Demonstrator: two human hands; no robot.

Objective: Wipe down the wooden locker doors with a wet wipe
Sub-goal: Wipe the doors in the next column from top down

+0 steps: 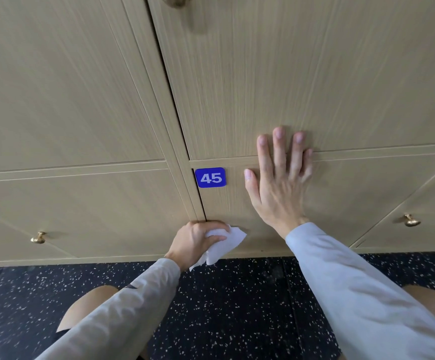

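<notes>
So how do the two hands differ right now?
The left hand is curled round the white wet wipe, low on door 45 by its left edge. The right hand lies flat and holds nothing, fingers spread, higher up across the seam to the door above. Both touch the lockers.

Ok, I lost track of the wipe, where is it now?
The wet wipe is bunched in the left hand, low on locker door 45, below the blue number plate and left of the flat right hand.

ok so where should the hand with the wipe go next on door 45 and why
Probably sweep the wet wipe rightward across door 45: the left hand grips it at the door's lower left edge, while the right hand presses flat higher up.
</notes>
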